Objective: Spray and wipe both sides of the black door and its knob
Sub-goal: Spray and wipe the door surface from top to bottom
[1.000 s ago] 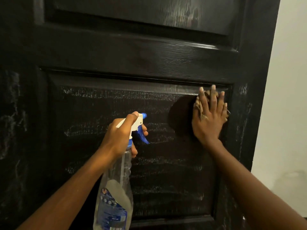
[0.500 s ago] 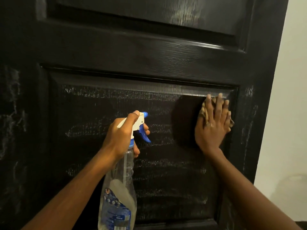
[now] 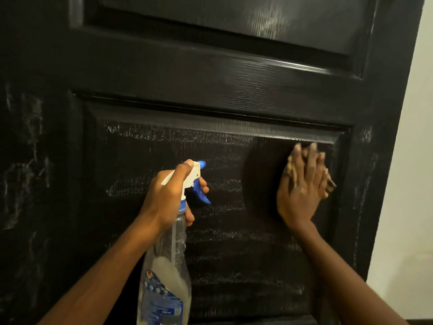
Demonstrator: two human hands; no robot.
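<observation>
Head view looks straight at the black door [image 3: 164, 73], which fills nearly the whole frame. The left hand [image 3: 164, 198] is raised in front of the door with its fingers curled round the neck of a spray bottle [image 3: 164, 285]. The thumb lies over the white head, and at least one finger sits by the blue trigger [image 3: 202, 195]. The blue nozzle [image 3: 202, 164] points at the door, and the bottle hangs tilted below the fist. The right hand [image 3: 302, 193] lies flat against the door, fingers straight and close together and pointing up, pressing a tan cloth [image 3: 331, 184] to the surface. The cloth peeps out on both sides of the fingers.

Counted, there are two hands, one bottle, one cloth and one door. Two recessed panels show on the door, an upper panel [image 3: 234, 22] and a lower panel [image 3: 234, 259].

The right hand sits in the top right corner of the lower panel. Its fingertips are just under the panel's upper moulding, and the cloth is near the right moulding. To the left of the hand and below it the panel stretches wide, marked with whitish streaks. The door's right edge runs down beside a pale wall [image 3: 412, 184].
</observation>
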